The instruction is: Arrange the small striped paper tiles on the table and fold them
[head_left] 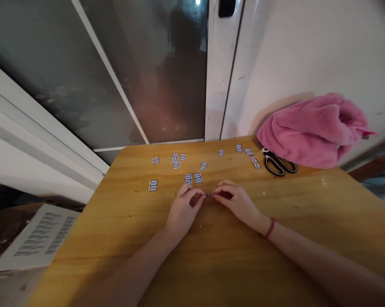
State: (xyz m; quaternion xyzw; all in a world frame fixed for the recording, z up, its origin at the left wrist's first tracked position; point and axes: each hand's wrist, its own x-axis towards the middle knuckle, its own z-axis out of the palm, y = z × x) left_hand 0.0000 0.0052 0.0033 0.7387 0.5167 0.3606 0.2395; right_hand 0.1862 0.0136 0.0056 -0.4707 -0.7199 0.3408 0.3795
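Blackish and thin, seen nearly edge-on, a small piece (pixel 209 195) sits between the two hands: its left end is in the fingertips of the left hand (pixel 183 209), its right end in those of the right hand (pixel 239 202). Each grip is a narrow pinch on the piece, which lies at the very tips, over the wooden surface (pixel 231 264). A red cord (pixel 269 228) circles the right wrist. Just beyond the piece, slightly left, lie two blue-and-white cutouts (pixel 198 178); more like them are scattered farther beyond it, on both sides. Well right of the piece and beyond it are black-handled scissors (pixel 279 164), beside a pink plush cloth (pixel 310 128). Far left of the piece, off the surface, is a printed sheet (pixel 39 238).
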